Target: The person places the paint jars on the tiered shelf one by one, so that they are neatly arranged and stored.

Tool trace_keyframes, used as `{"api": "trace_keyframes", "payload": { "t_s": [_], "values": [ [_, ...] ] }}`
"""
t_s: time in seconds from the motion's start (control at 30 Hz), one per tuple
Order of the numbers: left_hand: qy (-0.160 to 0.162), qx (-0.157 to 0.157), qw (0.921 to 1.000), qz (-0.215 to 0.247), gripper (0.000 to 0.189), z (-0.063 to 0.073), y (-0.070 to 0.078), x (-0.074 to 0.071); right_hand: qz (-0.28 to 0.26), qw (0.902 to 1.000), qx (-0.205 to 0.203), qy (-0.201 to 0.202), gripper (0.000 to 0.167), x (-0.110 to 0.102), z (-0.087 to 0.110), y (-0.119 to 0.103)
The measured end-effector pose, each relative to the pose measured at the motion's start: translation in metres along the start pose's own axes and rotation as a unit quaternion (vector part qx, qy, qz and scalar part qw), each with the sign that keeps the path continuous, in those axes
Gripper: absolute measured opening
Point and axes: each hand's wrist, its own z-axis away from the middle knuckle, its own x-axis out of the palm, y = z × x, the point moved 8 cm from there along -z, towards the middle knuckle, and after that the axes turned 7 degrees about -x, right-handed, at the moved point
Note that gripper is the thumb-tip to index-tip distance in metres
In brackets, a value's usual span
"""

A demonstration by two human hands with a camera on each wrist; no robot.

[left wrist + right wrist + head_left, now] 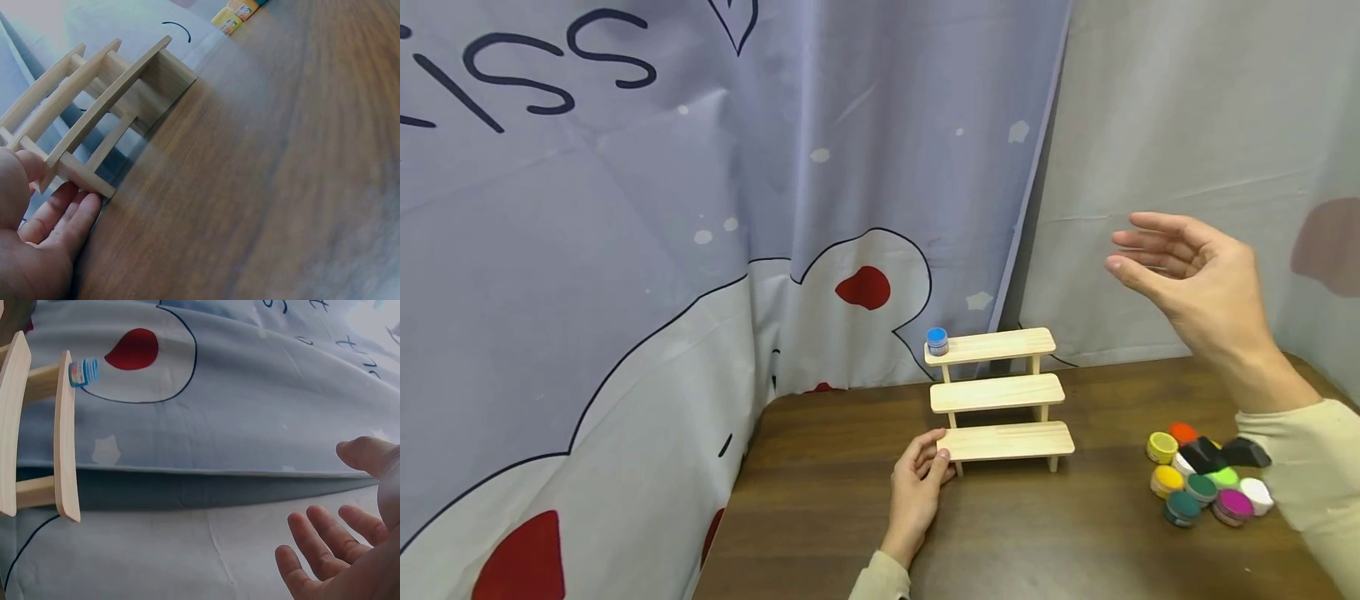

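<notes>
A three-tier wooden display stand [1006, 442] rests on the table near the curtain. My left hand [916, 492] holds the left end of its lowest tier, the thumb at the board's front edge. In the left wrist view, the fingers [78, 222] of that hand lie beside the stand's leg. On the left end of the top tier sits a small blue paint pot [937, 341]. My right hand [1213, 287] is raised in the air, to the right of and above the stand. Its fingers and thumb are spread apart with nothing between them.
Several small paint pots in yellow, orange, green, white and purple [1232, 507] cluster on the table [1000, 533] at the right, below my right forearm. A black strap-like piece [1201, 456] overlaps them in the head view. A printed curtain [850, 167] hangs behind the table.
</notes>
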Motion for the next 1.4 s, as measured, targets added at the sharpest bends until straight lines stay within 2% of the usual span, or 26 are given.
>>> {"api": "trace_keyframes", "payload": {
  "t_s": [0.27, 0.7, 0.93, 1.27, 1.4],
  "values": [
    [0.004, -0.010, 0.9999, 0.002, 0.031, -0.001, 0.000, -0.003, 0.065, 0.9977, -0.001, 0.018, 0.058, -0.030, 0.008, -0.002],
    [0.000, -0.011, 0.9999, 0.001, 0.030, -0.001, 0.001, -0.003, 0.078, 0.9960, -0.019, 0.041, 0.057, -0.077, 0.029, 0.013],
    [-0.003, -0.006, 1.0000, 0.003, 0.031, 0.000, 0.002, -0.003, 0.116, 0.9907, -0.033, 0.062, 0.057, -0.100, 0.047, 0.029],
    [-0.006, -0.001, 0.9999, 0.013, 0.031, 0.000, 0.000, -0.003, 0.074, 0.9925, -0.046, 0.085, 0.056, -0.116, 0.062, 0.045],
    [-0.008, -0.003, 0.9999, 0.014, 0.031, 0.000, -0.001, -0.001, 0.029, 0.9937, -0.047, 0.097, 0.055, -0.122, 0.072, 0.054]
  ]
}}
